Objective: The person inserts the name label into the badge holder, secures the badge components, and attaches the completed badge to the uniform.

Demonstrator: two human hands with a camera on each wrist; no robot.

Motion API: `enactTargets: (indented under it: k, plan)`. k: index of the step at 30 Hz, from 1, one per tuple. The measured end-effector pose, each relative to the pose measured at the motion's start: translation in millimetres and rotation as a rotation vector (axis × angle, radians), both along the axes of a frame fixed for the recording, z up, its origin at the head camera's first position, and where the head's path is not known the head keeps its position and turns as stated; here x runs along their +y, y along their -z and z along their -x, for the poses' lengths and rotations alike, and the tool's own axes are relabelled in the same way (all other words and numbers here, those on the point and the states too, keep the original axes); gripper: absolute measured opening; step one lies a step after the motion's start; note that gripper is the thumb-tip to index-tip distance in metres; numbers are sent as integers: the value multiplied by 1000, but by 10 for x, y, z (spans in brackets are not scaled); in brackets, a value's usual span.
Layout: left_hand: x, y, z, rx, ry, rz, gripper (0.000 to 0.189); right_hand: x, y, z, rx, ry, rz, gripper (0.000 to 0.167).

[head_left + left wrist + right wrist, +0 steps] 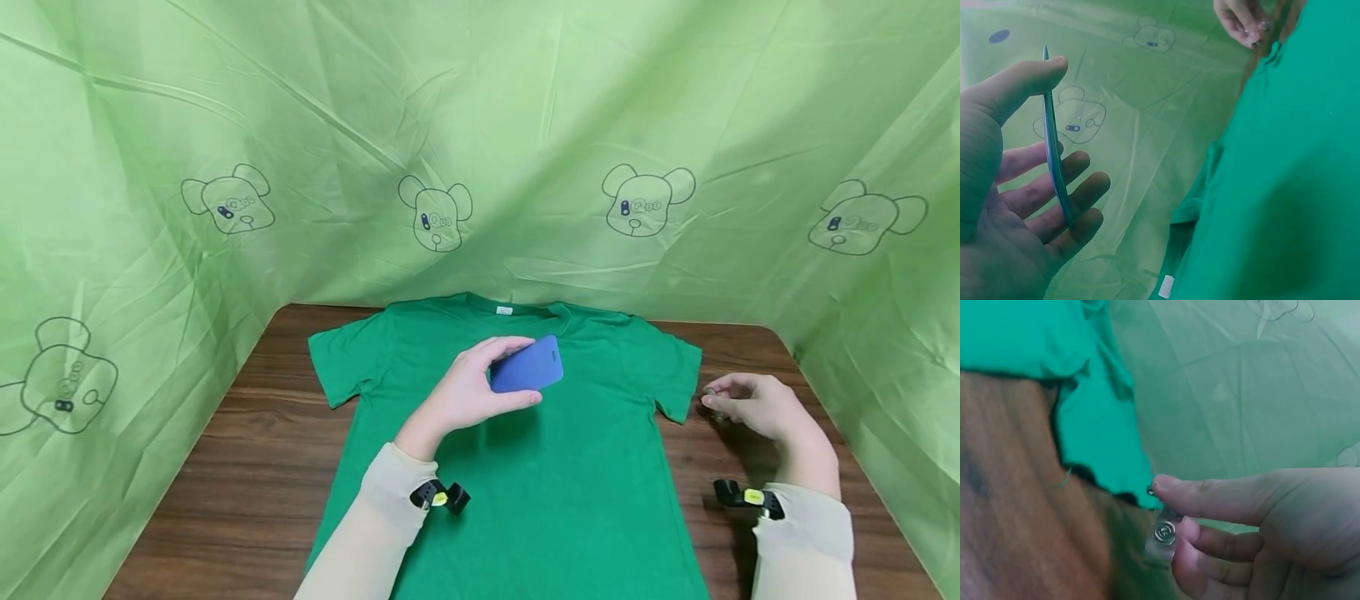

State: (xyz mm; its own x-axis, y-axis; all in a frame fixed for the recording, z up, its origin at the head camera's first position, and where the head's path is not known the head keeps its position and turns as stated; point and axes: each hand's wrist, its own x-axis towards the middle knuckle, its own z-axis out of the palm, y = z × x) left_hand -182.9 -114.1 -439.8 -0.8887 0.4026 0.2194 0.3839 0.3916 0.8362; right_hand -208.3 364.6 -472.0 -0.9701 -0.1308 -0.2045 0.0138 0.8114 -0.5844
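My left hand (472,383) grips a flat blue badge card (527,365) with a small slot near one end, held over the green T-shirt (570,475). In the left wrist view the card (1055,150) shows its thin edge between thumb and fingers. My right hand (757,408) is beyond the shirt's right sleeve (675,367), above the wood. Between its thumb and fingers it pinches a badge clip, whose clear strap with a round metal snap (1164,533) hangs down in the right wrist view. The clip's upper end is mostly hidden by the thumb.
The T-shirt lies spread flat on a dark wooden table (255,467), its collar label (504,310) at the far side. Pale green curtains (510,108) with bear-head outlines enclose the back and both sides of the table.
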Motion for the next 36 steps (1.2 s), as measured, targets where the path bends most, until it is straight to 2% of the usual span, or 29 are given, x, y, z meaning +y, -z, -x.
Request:
enactTargets:
  k: [3,8,11,15,18,23,27,29,32,36]
  plan:
    - [-3,-7,-2,-6,-5,-4,72,-81,-86,-6,47,23,30,43]
    - [-6,-5,-7,-8,-10,-5,72,-297,-240,-20,179,29,48,43]
    - [-2,-5,-7,-4,-12,-1,72,-450,-334,-48,221,41,79,43]
    - [8,-10,-11,1,-12,11,73,-671,-414,-58,237,62,194,41]
    - [20,-11,-19,4,-7,18,73,-844,-417,-40,256,72,303,39]
    - [52,5,-28,3,2,26,73,-1139,-391,-27,252,113,496,36]
    - [96,34,-35,6,0,35,73,-1388,-376,-38,217,160,696,35]
    - [123,47,-41,9,-6,39,73,-1502,-367,-48,197,162,759,35]
    - [166,64,-46,24,-21,44,75,-1629,-360,-65,158,137,798,35]
    - [209,74,-54,41,-53,56,77,-1720,-365,-91,125,86,781,38]
